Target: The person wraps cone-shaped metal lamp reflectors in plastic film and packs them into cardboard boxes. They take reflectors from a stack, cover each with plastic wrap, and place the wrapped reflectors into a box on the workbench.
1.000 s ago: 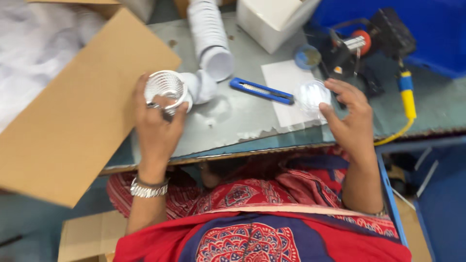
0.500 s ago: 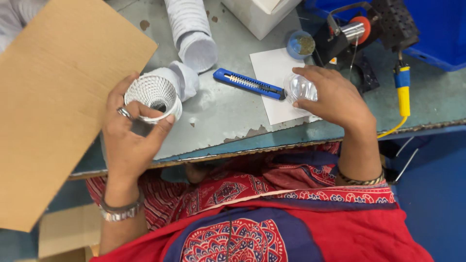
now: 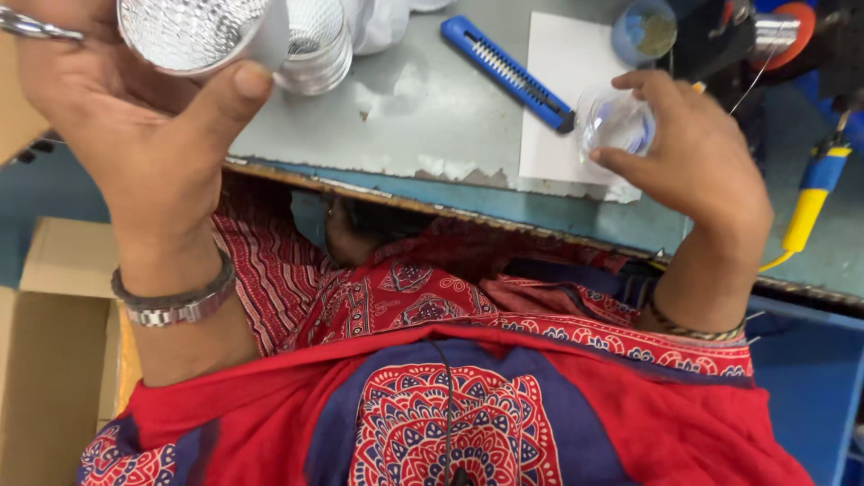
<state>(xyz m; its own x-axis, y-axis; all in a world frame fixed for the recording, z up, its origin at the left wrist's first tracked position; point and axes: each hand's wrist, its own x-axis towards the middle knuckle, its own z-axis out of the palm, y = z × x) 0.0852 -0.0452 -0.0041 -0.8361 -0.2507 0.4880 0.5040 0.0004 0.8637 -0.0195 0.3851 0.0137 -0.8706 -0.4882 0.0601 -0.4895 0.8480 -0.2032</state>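
We see the left hand (image 3: 135, 126) closed around a silvery faceted reflector cup (image 3: 193, 31), thumb on its white rim, raised at the table's (image 3: 432, 126) near edge. A second reflector cup (image 3: 315, 45) sits just behind it. The right hand (image 3: 697, 153) pinches a clear lens disc (image 3: 614, 121) over white paper (image 3: 567, 81), beside a blue utility knife (image 3: 508, 72).

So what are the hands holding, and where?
Left hand grips a silvery faceted reflector cup by its rim; right hand pinches a clear round lens at its edge.
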